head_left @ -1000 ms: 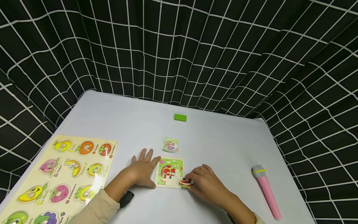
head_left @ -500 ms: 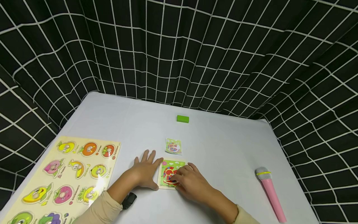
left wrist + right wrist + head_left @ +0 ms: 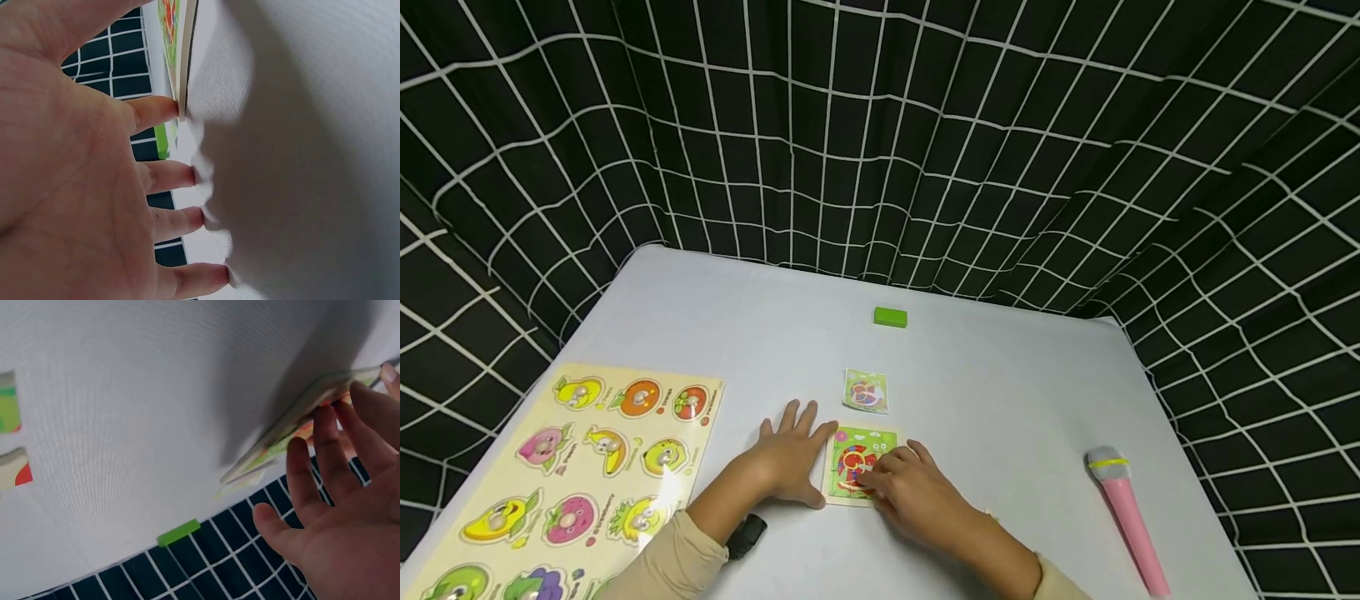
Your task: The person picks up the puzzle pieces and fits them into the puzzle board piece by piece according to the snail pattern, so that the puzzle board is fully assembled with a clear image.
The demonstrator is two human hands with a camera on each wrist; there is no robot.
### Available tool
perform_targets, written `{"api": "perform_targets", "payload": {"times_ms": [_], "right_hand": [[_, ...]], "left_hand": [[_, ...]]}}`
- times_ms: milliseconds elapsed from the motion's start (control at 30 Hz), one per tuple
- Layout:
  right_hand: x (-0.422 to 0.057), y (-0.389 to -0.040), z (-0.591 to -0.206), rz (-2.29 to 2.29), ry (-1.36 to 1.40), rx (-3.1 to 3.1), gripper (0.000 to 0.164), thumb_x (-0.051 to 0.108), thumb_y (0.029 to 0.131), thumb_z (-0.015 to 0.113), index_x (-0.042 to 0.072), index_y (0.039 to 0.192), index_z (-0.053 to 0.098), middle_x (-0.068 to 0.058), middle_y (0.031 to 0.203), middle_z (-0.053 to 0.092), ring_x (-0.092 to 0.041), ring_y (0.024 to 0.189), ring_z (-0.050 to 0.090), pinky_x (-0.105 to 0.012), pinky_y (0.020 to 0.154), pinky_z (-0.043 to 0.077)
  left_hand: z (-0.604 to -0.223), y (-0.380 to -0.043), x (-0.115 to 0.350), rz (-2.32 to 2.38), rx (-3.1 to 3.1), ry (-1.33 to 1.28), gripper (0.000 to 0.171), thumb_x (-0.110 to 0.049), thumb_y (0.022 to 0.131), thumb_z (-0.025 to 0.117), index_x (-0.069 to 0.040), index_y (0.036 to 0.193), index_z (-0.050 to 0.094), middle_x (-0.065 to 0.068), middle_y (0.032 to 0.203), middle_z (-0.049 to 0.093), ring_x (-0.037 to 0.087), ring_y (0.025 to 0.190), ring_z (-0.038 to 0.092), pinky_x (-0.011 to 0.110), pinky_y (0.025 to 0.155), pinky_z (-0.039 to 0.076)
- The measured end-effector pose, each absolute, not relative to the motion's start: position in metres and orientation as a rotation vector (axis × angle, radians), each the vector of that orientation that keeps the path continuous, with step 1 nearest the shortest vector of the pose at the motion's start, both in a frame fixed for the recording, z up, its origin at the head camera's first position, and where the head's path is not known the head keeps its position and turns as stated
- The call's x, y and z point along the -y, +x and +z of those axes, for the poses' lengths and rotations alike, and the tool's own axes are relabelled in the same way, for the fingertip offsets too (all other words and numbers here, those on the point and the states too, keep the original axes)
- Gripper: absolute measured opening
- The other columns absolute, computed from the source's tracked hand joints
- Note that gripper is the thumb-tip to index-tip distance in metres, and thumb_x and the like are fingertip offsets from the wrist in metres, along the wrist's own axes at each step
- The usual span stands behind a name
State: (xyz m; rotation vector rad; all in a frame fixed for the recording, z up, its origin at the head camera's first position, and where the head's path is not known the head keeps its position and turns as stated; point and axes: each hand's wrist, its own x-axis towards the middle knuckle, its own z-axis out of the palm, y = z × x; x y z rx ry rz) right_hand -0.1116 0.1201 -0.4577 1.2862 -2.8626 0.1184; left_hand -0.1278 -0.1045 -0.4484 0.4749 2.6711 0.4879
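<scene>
In the head view, a small square jigsaw puzzle [image 3: 850, 463] lies on the white table, with a red snail-like picture on green. My left hand [image 3: 787, 463] rests beside its left edge, fingers spread; the index fingertip and thumb touch the board. Over the lower right part is my right hand [image 3: 917, 493]. Its curved fingertips and thumb come together on a puzzle piece there, mostly hidden under the fingers. In the right wrist view, the fingertips [image 3: 324, 414] meet the puzzle's printed face. Beyond the puzzle lies a picture card [image 3: 865, 392] with a similar design.
A fruit peg puzzle board [image 3: 625, 454] covers the table's left side. A green block [image 3: 891, 317] sits toward the back, and a pink toy microphone [image 3: 1126, 517] lies at right. Loose puzzle pieces [image 3: 9, 412] show in the right wrist view. Dark gridded cloth surrounds the table.
My right hand carried a puzzle piece from beside the board's lower right corner onto the board. Over the last half second it has barely shifted. The left hand stays at the board's edge.
</scene>
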Motion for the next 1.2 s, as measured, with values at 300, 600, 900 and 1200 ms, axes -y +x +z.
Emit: {"api": "perform_targets", "payload": {"times_ms": [300,600,900,1200], "right_hand": [[-0.150,-0.108,-0.442,0.313,1.198,2.960,0.032,0.017,0.087,0.071,0.024,0.118,0.068,0.009,0.113,0.064,-0.016,0.114,0.055,-0.057,0.106,0.033],[-0.208,-0.101,-0.446,0.274,0.899,2.960,0.032,0.021,0.078,0.081,0.019,0.108,0.071,0.004,0.109,0.066,-0.018,0.106,0.058,-0.056,0.102,0.036],[-0.242,-0.087,-0.452,0.289,0.786,3.053,0.033,0.024,0.077,0.081,0.019,0.108,0.071,0.007,0.106,0.065,-0.018,0.105,0.059,-0.049,0.101,0.039],[-0.262,-0.076,-0.459,0.364,0.847,2.933,0.041,0.014,0.068,0.084,0.021,0.105,0.070,0.019,0.100,0.064,-0.009,0.098,0.060,-0.042,0.092,0.043]], "left_hand": [[-0.448,-0.128,0.104,0.497,-2.657,0.471,0.101,-0.041,0.064,0.088,-0.012,0.147,0.039,0.026,0.158,0.018,0.049,0.145,0.008,0.075,0.104,0.018],[-0.448,-0.128,0.106,0.511,-2.661,0.487,0.101,-0.040,0.063,0.088,-0.010,0.147,0.040,0.027,0.157,0.018,0.051,0.144,0.008,0.077,0.103,0.018],[-0.446,-0.130,0.107,0.526,-2.676,0.493,0.101,-0.038,0.061,0.089,-0.008,0.145,0.041,0.028,0.156,0.020,0.052,0.143,0.010,0.078,0.101,0.018],[-0.451,-0.130,0.106,0.531,-2.668,0.501,0.102,-0.038,0.061,0.089,-0.009,0.146,0.041,0.028,0.157,0.019,0.052,0.144,0.009,0.078,0.101,0.017]]}}
